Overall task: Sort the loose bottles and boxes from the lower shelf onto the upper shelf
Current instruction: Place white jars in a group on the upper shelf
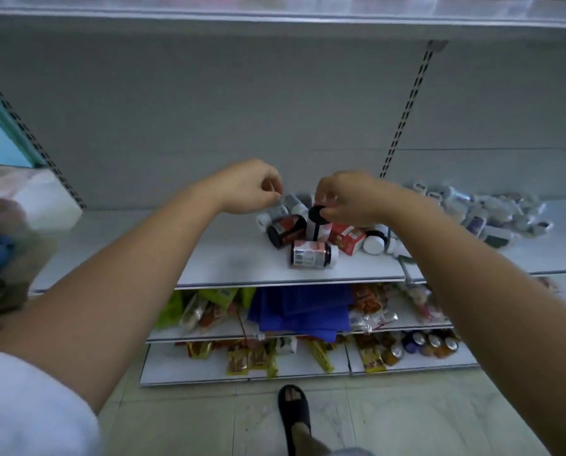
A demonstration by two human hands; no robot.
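R hand (347,205) has its fingers curled round the cap end of a black-capped bottle (318,225), which stands roughly upright in the middle of the pile on the lower shelf (235,261), w/ a red box (347,238) touching it on one side and a lying bottle (309,253) just in front. L hand (248,189) hovers beside it over the white bottles, fingers curled in; can't tell if it pinches anything. Best bet, imo: lift the bottle straight up so neighbours don't roll off the edge, steady the pile w/ the L hand, then carry it to the upper shelf (275,14) overhead.
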